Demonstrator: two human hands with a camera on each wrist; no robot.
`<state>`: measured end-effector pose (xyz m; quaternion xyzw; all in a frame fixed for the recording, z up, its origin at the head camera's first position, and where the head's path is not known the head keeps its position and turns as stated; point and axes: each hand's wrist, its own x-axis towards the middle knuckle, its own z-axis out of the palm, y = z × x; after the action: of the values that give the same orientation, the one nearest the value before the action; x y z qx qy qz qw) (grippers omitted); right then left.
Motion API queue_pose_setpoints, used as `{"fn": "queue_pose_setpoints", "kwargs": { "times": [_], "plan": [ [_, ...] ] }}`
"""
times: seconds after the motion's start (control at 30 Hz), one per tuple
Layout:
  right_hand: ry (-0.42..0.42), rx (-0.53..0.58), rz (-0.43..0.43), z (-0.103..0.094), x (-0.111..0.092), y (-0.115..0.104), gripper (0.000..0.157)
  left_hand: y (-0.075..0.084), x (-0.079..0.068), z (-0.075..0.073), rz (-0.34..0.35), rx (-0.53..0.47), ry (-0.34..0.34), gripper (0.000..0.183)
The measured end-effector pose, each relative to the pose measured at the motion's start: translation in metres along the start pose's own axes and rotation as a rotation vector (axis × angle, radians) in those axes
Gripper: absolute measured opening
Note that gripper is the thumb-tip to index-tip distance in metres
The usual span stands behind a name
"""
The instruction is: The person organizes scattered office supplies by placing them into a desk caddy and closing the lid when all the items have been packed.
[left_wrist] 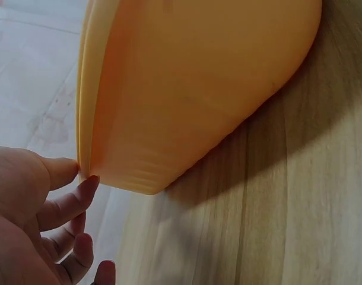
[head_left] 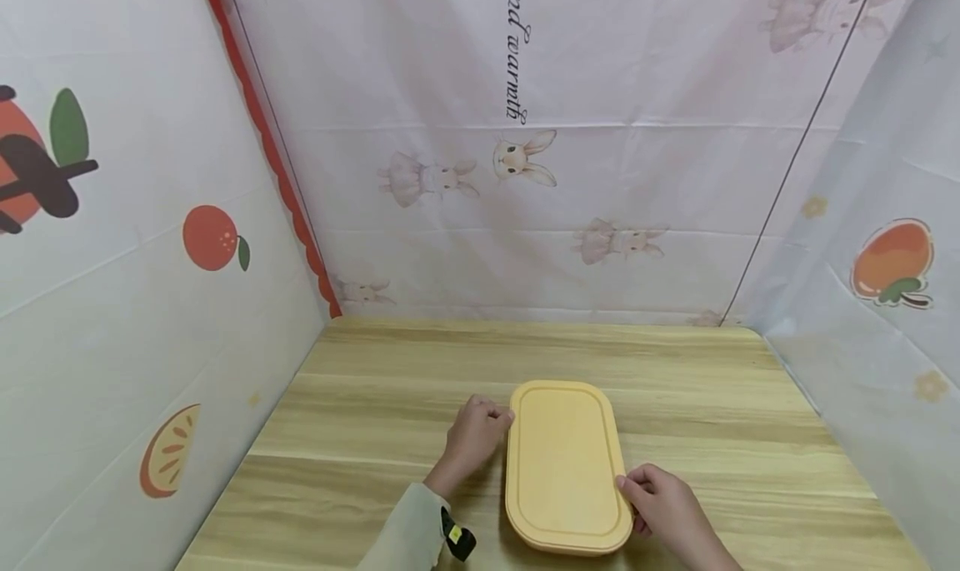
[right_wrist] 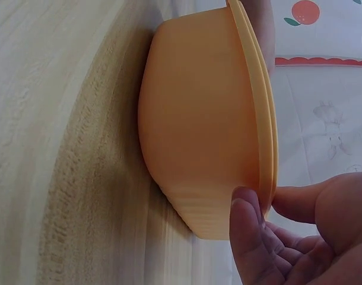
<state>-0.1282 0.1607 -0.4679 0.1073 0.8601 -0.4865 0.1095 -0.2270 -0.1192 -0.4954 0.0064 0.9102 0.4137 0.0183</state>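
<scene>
A yellow-orange rectangular box (head_left: 566, 458) with rounded corners stands on the table, its flat lid on top. At the lid's far left edge my left hand (head_left: 477, 432) pinches the rim between thumb and index finger; the left wrist view shows those fingertips on the box rim (left_wrist: 93, 89), the other fingers loosely bent below. On the opposite long side, nearer to me, my right hand (head_left: 663, 504) grips the rim, thumb on top and index finger underneath, as the right wrist view also shows on the box wall (right_wrist: 199, 113). The inside of the box is hidden.
The wood-grain table (head_left: 360, 404) spreads around the box. A rabbit-print sheet (head_left: 465, 246) hangs behind its far edge, with fruit-print sheets on the left (head_left: 247, 346) and right (head_left: 847, 338). A black strap (head_left: 457, 535) sits at the left sleeve cuff.
</scene>
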Motion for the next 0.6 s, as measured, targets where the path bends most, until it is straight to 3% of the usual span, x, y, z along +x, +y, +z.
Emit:
{"fn": "queue_pose_setpoints", "kwargs": {
  "times": [0.6],
  "plan": [
    [-0.038,-0.011,-0.032,-0.0008,-0.0044,0.0014,0.027,0.0042,-0.0044,-0.0011,-0.008,0.014,-0.008,0.029]
  ]
}}
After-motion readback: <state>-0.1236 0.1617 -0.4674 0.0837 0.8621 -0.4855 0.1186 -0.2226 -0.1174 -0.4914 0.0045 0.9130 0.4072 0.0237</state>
